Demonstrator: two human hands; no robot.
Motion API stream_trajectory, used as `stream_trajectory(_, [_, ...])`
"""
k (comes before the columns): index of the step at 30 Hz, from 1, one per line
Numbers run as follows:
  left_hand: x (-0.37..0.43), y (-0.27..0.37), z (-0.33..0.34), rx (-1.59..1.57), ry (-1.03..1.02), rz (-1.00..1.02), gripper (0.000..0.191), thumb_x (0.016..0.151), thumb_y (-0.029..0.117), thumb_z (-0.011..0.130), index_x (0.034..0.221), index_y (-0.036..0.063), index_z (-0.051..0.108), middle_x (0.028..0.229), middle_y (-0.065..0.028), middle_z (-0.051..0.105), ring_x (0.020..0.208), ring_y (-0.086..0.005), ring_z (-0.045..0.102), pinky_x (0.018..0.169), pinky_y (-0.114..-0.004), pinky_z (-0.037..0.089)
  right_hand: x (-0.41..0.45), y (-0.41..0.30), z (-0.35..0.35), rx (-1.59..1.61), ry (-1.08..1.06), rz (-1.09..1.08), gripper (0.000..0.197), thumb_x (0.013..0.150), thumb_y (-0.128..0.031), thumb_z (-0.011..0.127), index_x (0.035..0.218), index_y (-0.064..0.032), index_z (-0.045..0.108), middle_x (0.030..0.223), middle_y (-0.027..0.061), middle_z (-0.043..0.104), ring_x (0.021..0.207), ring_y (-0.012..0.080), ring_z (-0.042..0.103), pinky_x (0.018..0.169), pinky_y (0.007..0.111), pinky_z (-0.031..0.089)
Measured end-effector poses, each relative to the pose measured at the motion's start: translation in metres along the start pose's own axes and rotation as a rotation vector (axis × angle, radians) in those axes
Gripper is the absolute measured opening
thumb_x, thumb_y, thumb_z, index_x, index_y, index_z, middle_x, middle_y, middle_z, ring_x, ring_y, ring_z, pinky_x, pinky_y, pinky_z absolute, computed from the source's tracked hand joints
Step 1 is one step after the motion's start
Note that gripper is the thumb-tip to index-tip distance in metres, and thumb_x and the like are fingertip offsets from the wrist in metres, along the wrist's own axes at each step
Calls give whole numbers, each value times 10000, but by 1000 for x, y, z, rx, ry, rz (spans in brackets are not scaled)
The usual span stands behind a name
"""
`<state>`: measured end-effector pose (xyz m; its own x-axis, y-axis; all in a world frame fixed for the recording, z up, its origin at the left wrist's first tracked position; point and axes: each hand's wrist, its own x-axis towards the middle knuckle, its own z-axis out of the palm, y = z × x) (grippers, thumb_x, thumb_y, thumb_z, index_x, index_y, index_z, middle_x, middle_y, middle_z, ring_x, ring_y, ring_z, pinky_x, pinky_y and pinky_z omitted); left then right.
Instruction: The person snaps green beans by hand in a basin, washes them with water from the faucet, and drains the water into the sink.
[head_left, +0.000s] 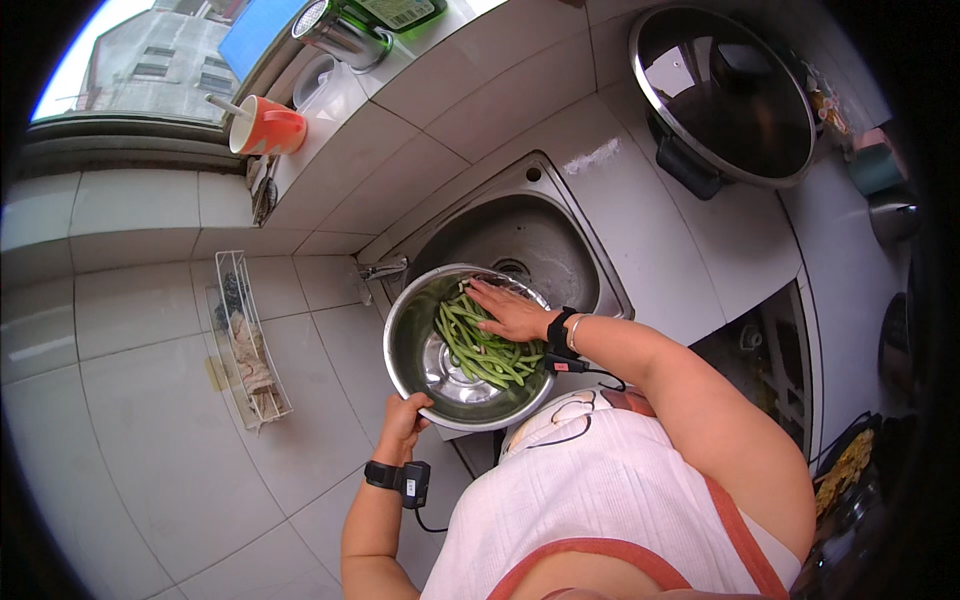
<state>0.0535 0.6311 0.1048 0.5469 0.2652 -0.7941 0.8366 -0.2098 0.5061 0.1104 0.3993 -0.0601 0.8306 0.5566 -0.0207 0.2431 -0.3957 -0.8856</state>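
A round stainless steel basin, tilted, overlaps the near left part of a metal sink. Long green beans lie inside it, mostly on the side towards the sink. My left hand grips the basin's rim at the lower left, thumb over the edge. My right hand lies flat over the beans at the basin's right side, fingers extended and pointing to the upper left; its palm is hidden. Behind the basin's far left edge, the faucet comes from the tiled wall.
A lidded pan stands on the tiled counter at the upper right. An orange and white mug, a metal canister and a green bottle stand on the window ledge. A wire rack with cloths hangs on the left wall.
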Motion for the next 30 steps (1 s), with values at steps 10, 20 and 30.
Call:
stream_trajectory(10, [2, 4, -4, -2, -39, -26, 55, 659, 34, 590, 689, 2, 557, 567, -30, 527, 407, -94, 479, 336, -177, 375, 2, 4, 8, 38, 0, 1, 648, 876, -365, 412, 1371, -62, 124, 1429, 167, 79, 1315, 304, 131, 1054, 424, 163])
stream_trajectory(20, [1, 11, -4, 28, -4, -17, 105, 668, 13, 558, 748, -54, 551, 592, -61, 545, 378, -94, 478, 305, -177, 365, 5, 7, 16, 26, 8, -6, 653, 881, -388, 393, 1374, -62, 114, 1431, 161, 74, 1316, 304, 127, 1056, 414, 159])
stream_trajectory(30, [0, 16, -5, 78, -8, -17, 91, 682, 25, 547, 741, -44, 554, 579, -54, 545, 358, -85, 454, 306, -170, 350, 5, 5, 16, 24, -14, 19, 656, 880, -400, 390, 1371, -53, 127, 1428, 172, 73, 1316, 309, 120, 1054, 414, 161])
